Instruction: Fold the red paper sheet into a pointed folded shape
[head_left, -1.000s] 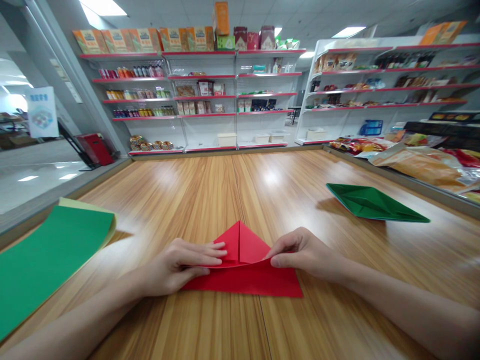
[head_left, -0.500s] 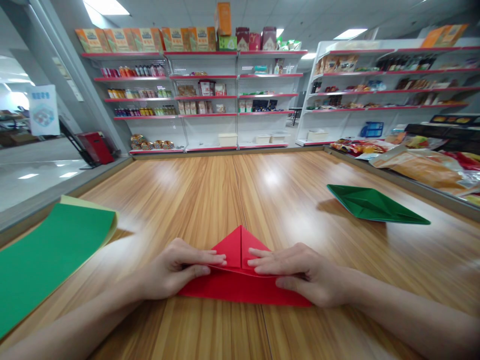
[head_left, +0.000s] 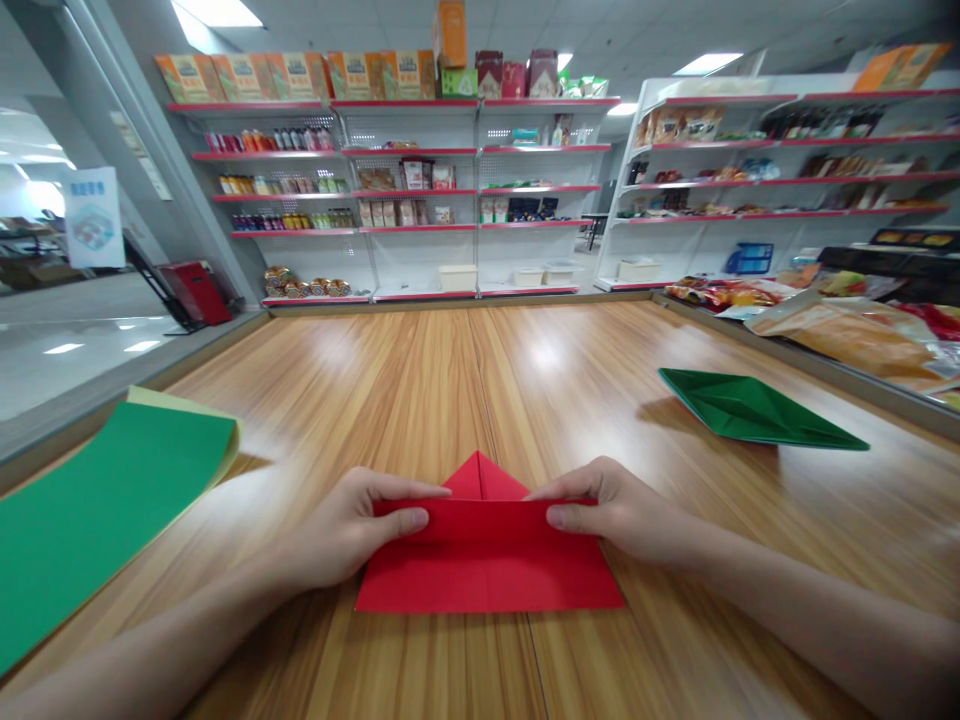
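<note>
Red folded paper (head_left: 491, 582) lies between left hand (head_left: 358, 525) and right hand (head_left: 619, 512), long axis running side to side, neither hand clearly nearer. Both hands pinching its raised edge, one toward each end: thumbs on near face, forefingers behind. Folded peak points away from person; lower flap rests toward near side of wooden table (head_left: 375, 380). Green folded paper (head_left: 757, 410) beyond right hand, well apart. Green sheet (head_left: 112, 500), far end curled, off to left. Stocked shelves (head_left: 420, 256) beyond table.

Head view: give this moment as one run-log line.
left hand: pinching red paper | right hand: pinching same paper | red paper: folded, peak beyond held edge | green folded paper: on table, right
</note>
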